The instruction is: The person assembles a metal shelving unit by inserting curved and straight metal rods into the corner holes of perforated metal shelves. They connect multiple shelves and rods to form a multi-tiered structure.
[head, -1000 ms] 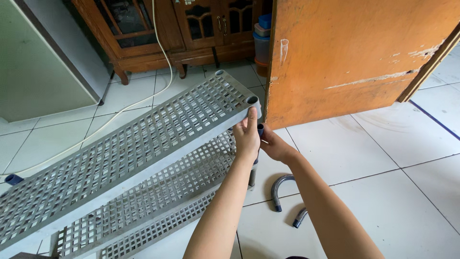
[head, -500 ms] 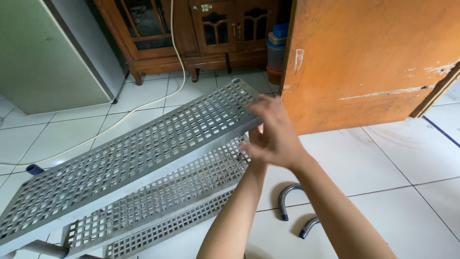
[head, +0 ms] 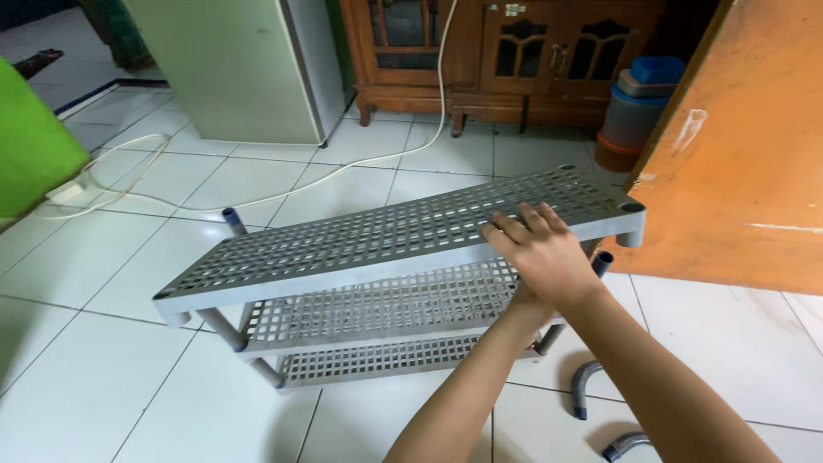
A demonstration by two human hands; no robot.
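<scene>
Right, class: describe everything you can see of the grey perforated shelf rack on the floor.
The grey shelf rack looks like plastic: three long tiers pierced with square holes, joined by round posts. It stands tilted on the white tiled floor, the top tier loose and slanting, with open sockets at its corners and bare post ends showing. The right hand lies flat on the top tier's near edge; the left hand is hidden beneath it.

Left hand [head: 525, 302] behind right hand [head: 542, 257]
</scene>
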